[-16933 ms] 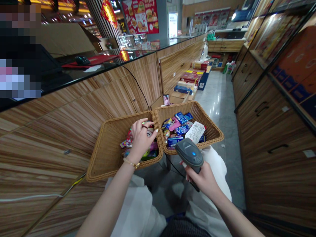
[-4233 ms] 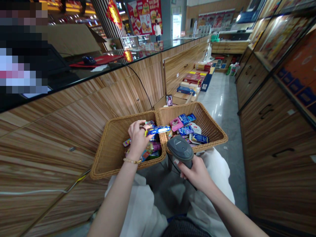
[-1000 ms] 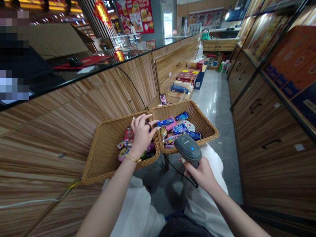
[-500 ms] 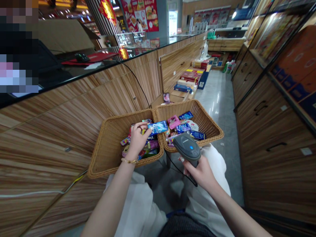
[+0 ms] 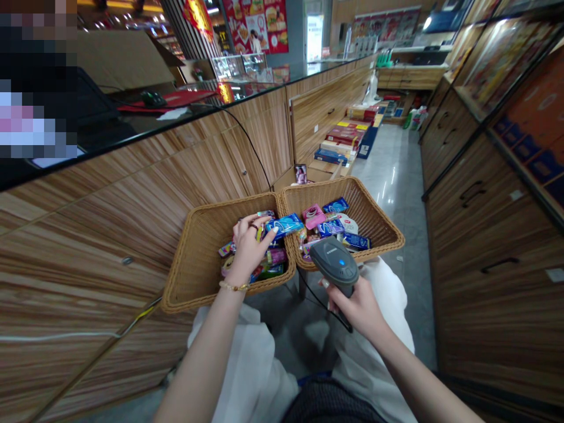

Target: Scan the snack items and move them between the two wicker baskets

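My left hand is over the left wicker basket, its thumb and fingers closed on one end of a flat blue packet. The packet's far end reaches over the rims where the two baskets meet. Beneath the hand lie several colourful wrapped snacks, partly hidden by it. My right hand is wrapped around the handle of a dark grey barcode scanner. The scanner's head is at the near rim of the right wicker basket, which holds a pink packet and several blue packets.
A wooden counter with a dark glass top runs along the left. Boxes are stacked beyond the baskets. Wooden cabinets line the right side of the grey floor aisle. A black cable hangs down the counter front.
The view has shifted slightly, so the baskets appear a little further right. My left thumb has slid a bit along the blue packet. My right hand keeps the scanner in nearly the same place.
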Motion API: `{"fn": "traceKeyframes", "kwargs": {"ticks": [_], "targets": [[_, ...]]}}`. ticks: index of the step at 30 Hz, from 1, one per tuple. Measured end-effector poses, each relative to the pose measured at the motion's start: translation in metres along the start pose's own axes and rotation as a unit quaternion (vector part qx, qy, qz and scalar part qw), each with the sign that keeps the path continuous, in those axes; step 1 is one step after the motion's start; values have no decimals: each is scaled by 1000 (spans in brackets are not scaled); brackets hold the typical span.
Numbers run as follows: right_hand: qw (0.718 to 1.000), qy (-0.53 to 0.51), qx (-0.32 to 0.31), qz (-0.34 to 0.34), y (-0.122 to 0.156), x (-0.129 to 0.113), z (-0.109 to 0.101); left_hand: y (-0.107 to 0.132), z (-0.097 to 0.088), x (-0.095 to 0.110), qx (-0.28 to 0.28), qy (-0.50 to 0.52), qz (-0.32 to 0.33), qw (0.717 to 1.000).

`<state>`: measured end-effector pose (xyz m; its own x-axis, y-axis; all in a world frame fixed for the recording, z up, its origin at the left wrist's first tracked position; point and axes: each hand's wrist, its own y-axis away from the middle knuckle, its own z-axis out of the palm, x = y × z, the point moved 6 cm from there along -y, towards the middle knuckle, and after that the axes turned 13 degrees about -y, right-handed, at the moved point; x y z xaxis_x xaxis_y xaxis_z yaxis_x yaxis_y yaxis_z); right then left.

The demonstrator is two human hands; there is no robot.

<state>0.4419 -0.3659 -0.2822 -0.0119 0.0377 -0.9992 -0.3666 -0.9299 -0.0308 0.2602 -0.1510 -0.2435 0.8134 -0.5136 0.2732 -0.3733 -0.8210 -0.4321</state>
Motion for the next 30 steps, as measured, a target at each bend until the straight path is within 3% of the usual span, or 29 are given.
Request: {"fn": "traceKeyframes", "kwargs": {"ticks": [4,8,13,18,22,30], "targets": [[1000,8,-1,2,0,0,1,5,-8,18,-9,-39,93,995],[1000,3,0,-4,0,0,0,8,-11,28,-10,-110,124,986],[1000,2,-1,-6,0,-2,1,7,-18,31,23,-131,121,984],[1000,9,-3,-5,-1,-7,5,7,-20,24,55,-81,100,990],[1000,17,-14,6,-3,-11,11,4,-16,12,48,-34,67,996],[998,37,-35,24,-6,-14,20,3,-12,8,54,-11,74,996]]}}
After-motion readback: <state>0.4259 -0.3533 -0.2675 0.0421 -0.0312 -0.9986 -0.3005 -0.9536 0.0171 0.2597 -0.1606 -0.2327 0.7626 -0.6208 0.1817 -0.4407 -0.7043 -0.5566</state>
